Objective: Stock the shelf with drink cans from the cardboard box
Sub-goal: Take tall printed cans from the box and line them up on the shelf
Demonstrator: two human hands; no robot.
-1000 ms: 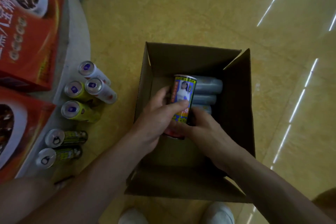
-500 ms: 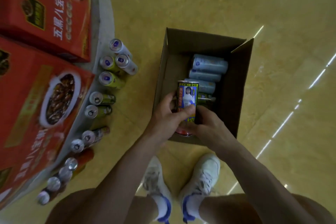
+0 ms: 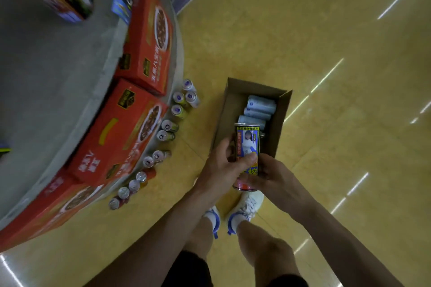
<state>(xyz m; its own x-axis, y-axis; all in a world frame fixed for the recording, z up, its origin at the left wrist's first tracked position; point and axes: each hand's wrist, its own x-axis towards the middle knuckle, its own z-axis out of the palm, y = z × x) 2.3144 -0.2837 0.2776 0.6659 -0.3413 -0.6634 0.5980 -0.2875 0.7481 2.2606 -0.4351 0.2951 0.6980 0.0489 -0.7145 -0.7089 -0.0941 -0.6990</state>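
A tall drink can (image 3: 247, 144) with a blue and yellow label and a pictured figure is held upright above the near end of the open cardboard box (image 3: 281, 121). My left hand (image 3: 224, 168) grips its left side with the thumb across the label. My right hand (image 3: 272, 177) holds its lower right side. Three pale blue cans (image 3: 261, 106) lie on their sides inside the box. The grey shelf (image 3: 58, 81) curves along the left.
Red cartons (image 3: 123, 133) line the shelf's lower level. Several cans (image 3: 168, 127) stand in a row on the yellow floor along the shelf base. My white shoes (image 3: 245, 209) are just behind the box. Open floor lies to the right.
The view has risen and pulled back as I straighten up, and both hands have lifted the labelled can out of the box. More of the shelf shows on the left.
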